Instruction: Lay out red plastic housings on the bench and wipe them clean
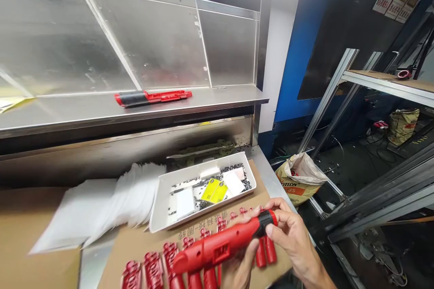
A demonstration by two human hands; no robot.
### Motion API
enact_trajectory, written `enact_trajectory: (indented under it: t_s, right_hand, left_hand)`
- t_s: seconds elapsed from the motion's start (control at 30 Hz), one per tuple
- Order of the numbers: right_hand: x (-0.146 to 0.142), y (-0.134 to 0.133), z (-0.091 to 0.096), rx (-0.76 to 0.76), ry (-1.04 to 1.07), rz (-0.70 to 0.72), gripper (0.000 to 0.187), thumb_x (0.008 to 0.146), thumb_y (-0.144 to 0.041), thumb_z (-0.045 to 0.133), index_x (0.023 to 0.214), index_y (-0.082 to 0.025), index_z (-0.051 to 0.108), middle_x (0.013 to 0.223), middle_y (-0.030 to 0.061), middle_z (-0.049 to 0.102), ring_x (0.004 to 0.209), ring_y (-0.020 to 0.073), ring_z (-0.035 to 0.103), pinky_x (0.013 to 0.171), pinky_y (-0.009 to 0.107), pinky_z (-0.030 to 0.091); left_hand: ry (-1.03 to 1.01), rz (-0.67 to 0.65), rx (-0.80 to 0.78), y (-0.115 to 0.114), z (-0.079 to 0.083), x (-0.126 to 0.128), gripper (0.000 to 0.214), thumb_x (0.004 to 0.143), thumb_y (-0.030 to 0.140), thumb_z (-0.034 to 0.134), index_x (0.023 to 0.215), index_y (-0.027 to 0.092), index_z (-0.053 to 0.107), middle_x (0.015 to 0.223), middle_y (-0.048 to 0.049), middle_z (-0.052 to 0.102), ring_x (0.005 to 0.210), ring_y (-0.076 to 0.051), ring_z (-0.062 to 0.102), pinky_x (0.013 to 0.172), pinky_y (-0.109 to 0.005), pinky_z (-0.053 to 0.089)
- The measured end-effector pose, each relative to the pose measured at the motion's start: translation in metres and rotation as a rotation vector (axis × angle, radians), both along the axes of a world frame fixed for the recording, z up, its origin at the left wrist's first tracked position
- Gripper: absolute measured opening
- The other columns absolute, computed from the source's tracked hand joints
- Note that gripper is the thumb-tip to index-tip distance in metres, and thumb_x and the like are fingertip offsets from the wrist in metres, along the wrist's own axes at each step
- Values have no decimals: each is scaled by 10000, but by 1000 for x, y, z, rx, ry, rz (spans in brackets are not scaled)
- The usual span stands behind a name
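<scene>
Well, you have a red plastic tool body [217, 247] at 6 o'clock, held across your view in both hands, perhaps to keep its black grip band [266, 221] turned where you can see it. Your right hand [291, 239] sits at 5 o'clock, its fingers [283, 226] curled narrowly around the band end. Your left hand [239, 271] cradles the red body from beneath, its fingers closed on it, apparently to steady it. Below them, red moulded parts [152, 271] lie in close rows on a cardboard sheet [261, 189], likely laid out so each stays easy to reach. Just beyond, a white tray [200, 168] holds white foam pads [186, 202], yellow packets [214, 191] and scattered small black pieces [244, 184], seemingly gathered to keep them from straying. White sheets [111, 203] are heaped at 8 o'clock, and a matching red-and-black tool [152, 97] lies on a stainless steel shelf [68, 113] at 10 o'clock.
</scene>
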State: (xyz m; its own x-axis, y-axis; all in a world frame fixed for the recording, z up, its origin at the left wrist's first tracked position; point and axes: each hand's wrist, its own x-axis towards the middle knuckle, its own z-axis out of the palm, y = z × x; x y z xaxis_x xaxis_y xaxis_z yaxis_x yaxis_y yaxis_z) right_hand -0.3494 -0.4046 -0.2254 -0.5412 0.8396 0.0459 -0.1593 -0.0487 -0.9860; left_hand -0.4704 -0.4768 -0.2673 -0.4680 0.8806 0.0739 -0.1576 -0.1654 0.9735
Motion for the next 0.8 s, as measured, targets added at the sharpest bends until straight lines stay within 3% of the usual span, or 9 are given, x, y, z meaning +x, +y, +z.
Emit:
enact_trajectory:
  t_s: [0.13,0.23,0.37,0.47,0.53,0.63,0.8]
  right_hand:
    - [-1,2,-6,31,-55,-9,356,784,-516,666,808,-162,703,1043,72,456,948,191,544,832,274,457]
    - [-1,4,-5,72,-62,25,325,825,-479,637,800,-159,688,1016,64,482,895,161,559,786,247,468]
    - [11,6,2,92,-12,122,286,849,-456,615,948,-191,658,1116,75,492,999,188,579,899,297,467]
    - [23,3,2,196,-134,-1,199,864,-411,605,897,-220,649,1187,76,490,1153,220,526,1003,319,406]
    - [25,-2,1,322,-252,-97,161,888,-369,580,865,-238,670,1209,71,500,1199,218,498,1010,296,395]
    - [18,-14,0,442,-268,-154,149,897,-314,566,920,-262,704,1253,71,498,1182,215,523,996,285,424]
    - [10,-23,6,288,-156,-300,287,907,-419,524,793,-221,698,1111,86,560,1057,210,584,938,287,460]
  left_hand:
    - [67,175,258,3,13,17,186,783,327,720,969,331,714,1057,1,739,1114,-216,623,990,-300,477]
    - [127,217,402,5,21,23,172,787,285,719,947,349,729,1020,13,752,1087,-202,639,968,-274,485]
    - [-120,251,181,3,20,7,253,717,335,779,960,295,722,1036,-17,746,1072,-226,647,950,-273,506]
    - [-495,201,19,1,24,-6,398,656,384,822,1027,297,707,1056,-23,745,1054,-224,658,929,-259,517]
    - [-710,150,8,0,31,-7,406,636,383,835,1015,302,713,1067,-29,744,1058,-221,657,905,-249,526]
    - [-835,72,31,1,41,-1,394,614,345,854,983,280,734,1072,-66,743,1072,-252,650,930,-296,521]
    - [-920,-45,45,6,39,9,372,625,286,852,980,294,742,1049,-39,750,1017,-220,675,912,-242,521]
